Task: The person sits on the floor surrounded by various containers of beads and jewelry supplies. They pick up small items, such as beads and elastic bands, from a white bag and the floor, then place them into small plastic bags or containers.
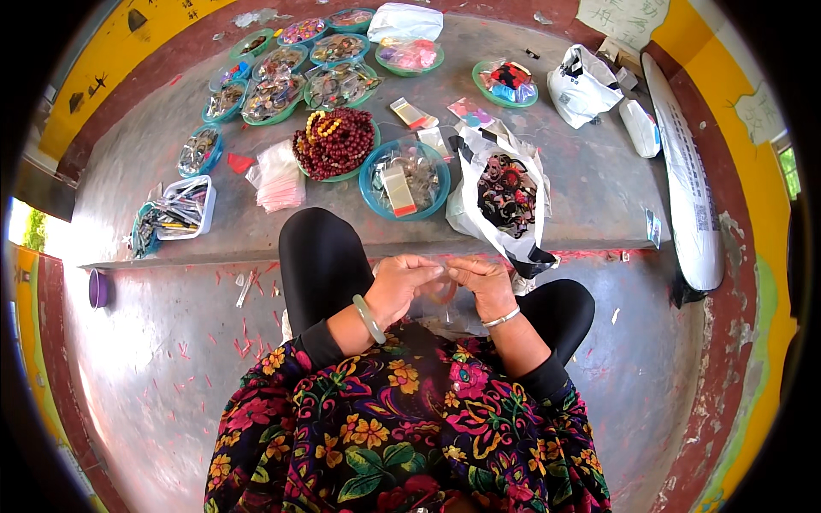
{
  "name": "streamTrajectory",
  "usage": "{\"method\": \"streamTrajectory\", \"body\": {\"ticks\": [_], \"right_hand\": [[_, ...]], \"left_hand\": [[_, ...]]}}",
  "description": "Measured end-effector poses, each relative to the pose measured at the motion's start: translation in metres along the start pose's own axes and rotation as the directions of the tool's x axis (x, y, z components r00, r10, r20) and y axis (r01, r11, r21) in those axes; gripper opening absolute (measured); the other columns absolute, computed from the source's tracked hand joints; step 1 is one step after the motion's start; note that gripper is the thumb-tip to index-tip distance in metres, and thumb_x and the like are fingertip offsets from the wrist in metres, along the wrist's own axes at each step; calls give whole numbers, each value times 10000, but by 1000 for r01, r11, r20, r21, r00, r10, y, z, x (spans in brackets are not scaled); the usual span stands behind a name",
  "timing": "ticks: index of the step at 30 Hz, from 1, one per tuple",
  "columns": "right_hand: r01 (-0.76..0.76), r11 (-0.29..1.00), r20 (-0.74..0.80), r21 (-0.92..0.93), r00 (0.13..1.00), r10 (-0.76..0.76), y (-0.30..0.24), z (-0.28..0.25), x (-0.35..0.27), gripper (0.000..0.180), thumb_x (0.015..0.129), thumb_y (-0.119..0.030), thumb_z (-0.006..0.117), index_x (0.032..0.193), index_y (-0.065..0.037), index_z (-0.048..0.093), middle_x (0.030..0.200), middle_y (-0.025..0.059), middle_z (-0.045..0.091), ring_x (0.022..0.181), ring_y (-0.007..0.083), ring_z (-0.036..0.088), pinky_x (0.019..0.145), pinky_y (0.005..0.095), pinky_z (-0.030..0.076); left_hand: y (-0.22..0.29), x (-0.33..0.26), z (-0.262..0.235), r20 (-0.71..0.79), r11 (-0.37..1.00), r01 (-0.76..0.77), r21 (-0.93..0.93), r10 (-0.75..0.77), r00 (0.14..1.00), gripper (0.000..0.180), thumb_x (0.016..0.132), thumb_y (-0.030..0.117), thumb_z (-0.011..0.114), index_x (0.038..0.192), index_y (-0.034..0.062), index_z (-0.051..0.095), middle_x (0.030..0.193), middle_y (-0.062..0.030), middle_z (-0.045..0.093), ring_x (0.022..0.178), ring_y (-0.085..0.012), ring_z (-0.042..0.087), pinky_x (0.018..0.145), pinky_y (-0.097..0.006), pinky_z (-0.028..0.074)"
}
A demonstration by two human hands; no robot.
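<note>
Above my lap, my left hand (pixel 395 286) and my right hand (pixel 486 289) meet with thumbs and fingers pinched together. Between them hangs a small clear plastic bag (pixel 443 299), its upper edge in both pinches. Something faint and reddish shows in or through it; I cannot make out what. Ahead on the raised ledge stands a blue bowl (pixel 438 195) of small packets, with a white and orange box (pixel 398 190) on top. Right of it, an open white bag (pixel 462 209) holds dark hair ties (pixel 506 195). A stack of clear bags (pixel 280 178) lies to the left.
Dark red bead strands (pixel 335 147) fill a plate behind the blue bowl. Several bowls of trinkets (pixel 272 96) crowd the far left. A white basket of pens (pixel 181 209) sits near the ledge's edge. White bags (pixel 583 85) and a long wrapped roll (pixel 688 188) are at the right.
</note>
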State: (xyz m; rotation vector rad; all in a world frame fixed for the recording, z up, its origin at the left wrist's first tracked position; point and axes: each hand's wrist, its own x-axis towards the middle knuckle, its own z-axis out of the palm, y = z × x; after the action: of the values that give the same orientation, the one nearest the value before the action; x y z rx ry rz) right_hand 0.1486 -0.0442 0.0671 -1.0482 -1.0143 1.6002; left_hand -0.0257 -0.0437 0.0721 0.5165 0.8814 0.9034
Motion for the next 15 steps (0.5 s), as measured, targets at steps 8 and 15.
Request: {"method": "streamTrajectory", "body": {"ticks": [8,15], "right_hand": [[-96,993,92,70,992,89,-7,-4,0,194,755,25,633,948,21,651,893,84,640,801,160,600,716,252,478],[-1,1000,196,13,981,-1,-5,-7,1,185,791,38,588,958,-4,655,913,78,610,826,157,592,721,258,502]], "left_hand": [[12,-3,0,112,983,137,-126,-123,986,150,830,37,571,944,-61,575,921,-130,616,825,-192,613,753,-276,526],[15,-5,0,164,974,168,-149,-143,976,170,844,38,546,972,-70,573,962,-142,612,862,-205,615,777,-276,524]]}}
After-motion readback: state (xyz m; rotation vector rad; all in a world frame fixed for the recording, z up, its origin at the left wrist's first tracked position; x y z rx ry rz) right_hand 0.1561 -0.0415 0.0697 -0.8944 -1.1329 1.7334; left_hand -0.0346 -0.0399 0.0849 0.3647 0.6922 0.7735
